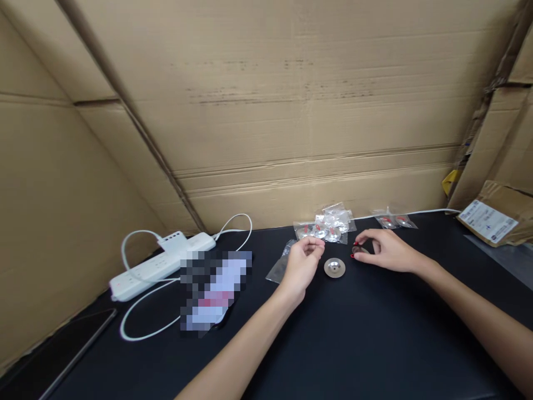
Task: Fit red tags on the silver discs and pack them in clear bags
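My left hand (303,261) is curled on the black table, its fingertips pinched on something small that I cannot make out. Just left of it lies an empty clear plastic bag (280,265). A round silver metal disc (334,268) rests flat on the table between my hands. My right hand (382,249) has its fingers closed round a second small round metal part (358,250) with red bits at its edge, touching the table. Behind both hands sits a pile of clear bags (328,226) with similar silver and red parts.
Two more small bags (393,220) lie at the back right. A white power strip (160,261) with looping cables sits at the left, beside a blurred-out object (214,291). Cardboard walls (291,111) enclose the table; a labelled cardboard package (491,219) is at far right.
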The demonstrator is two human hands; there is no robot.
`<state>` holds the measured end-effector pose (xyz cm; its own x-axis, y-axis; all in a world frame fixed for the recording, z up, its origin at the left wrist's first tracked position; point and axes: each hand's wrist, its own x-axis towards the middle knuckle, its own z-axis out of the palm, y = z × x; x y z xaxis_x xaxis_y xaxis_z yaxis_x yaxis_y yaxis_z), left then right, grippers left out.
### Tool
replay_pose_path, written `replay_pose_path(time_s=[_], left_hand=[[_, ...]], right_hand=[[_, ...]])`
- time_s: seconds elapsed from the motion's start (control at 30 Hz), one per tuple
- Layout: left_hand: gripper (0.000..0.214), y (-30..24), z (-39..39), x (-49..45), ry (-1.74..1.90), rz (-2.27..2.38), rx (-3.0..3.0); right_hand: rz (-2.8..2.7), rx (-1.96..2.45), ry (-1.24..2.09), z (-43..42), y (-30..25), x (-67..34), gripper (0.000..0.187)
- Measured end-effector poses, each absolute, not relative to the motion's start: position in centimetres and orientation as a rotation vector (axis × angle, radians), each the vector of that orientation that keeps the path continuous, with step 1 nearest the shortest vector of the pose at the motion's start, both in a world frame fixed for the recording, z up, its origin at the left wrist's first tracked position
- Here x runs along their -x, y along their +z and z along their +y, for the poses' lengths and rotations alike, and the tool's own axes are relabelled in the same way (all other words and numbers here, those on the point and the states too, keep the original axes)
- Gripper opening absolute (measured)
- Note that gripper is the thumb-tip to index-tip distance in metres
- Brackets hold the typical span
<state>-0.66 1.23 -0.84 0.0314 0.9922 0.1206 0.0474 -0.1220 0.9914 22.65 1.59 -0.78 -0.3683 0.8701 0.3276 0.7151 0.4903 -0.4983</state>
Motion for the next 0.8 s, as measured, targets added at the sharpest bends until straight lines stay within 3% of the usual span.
replay_pose_path(time_s=[0.1, 0.33, 0.47, 0.63, 0.7, 0.8], left_hand=[[0.008, -1.0, 1.2, 0.8, 1.256, 1.212, -1.632], [0.019, -1.6, 0.1, 0.7, 0.945, 1.296, -2.301], [0.019, -1.4, -0.2, 0.7, 0.750, 1.303, -2.378], [0.009, -1.1, 0.4, 0.8, 0.815, 1.268, -2.227], [0.006, -1.2, 0.7, 0.8, 0.870, 1.227, -2.063], [0.008, -1.3, 0.9, 0.7, 0.924, 1.112, -1.704]], right_hand=[[-2.064, 1.349, 0.275, 2.5, -1.7, -23.1, 0.022], [-2.192, 1.234, 0.216, 4.1, -4.2, -23.8, 0.029], [-2.180, 1.291, 0.218, 4.4, -4.2, -23.8, 0.019], [-2.096, 1.301, 0.224, 4.6, -4.2, -23.8, 0.008], [-1.962, 1.312, 0.339, 4.5, -3.9, -23.6, 0.008], [-1.628, 1.263, 0.786, 3.8, -2.8, -22.8, 0.014]])
